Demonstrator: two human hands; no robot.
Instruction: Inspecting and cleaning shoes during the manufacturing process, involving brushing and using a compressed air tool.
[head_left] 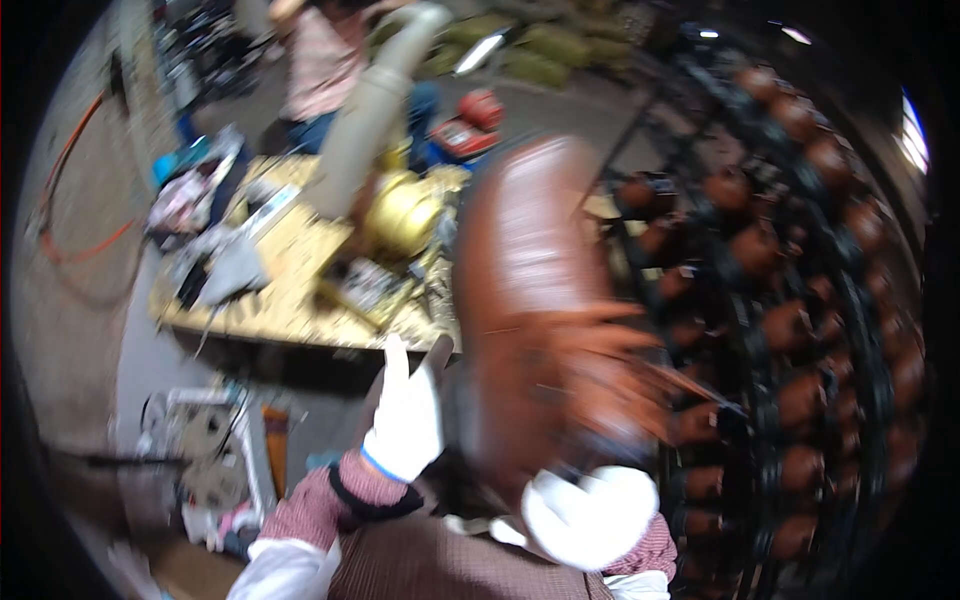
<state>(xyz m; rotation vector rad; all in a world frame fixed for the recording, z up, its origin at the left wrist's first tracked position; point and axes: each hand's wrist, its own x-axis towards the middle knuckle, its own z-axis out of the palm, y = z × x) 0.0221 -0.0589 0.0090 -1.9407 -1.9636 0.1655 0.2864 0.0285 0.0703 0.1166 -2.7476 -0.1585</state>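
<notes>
A large brown leather shoe (535, 250), smeared by motion, stands close in front of me with its rounded toe toward the top. Loose strips of leather or laces flare from its middle on the right side; the blur hides their detail. My right hand (590, 512), in a white glove, grips the shoe at its lower end, with some fingers hidden behind it. To the left of the shoe, my white-gloved left hand (405, 425) is raised with fingers stretched upward. Nothing is in it, and it is apart from the shoe.
A wooden bench (230, 310) carries a yellow machine (403, 212) with a thick grey duct (368, 125), plus rags and cloths (195, 205). A person (330, 60) is beyond it. On the right, a dark rack (745, 330) holds several brown shoes. A white-framed item (215, 450) stands lower left.
</notes>
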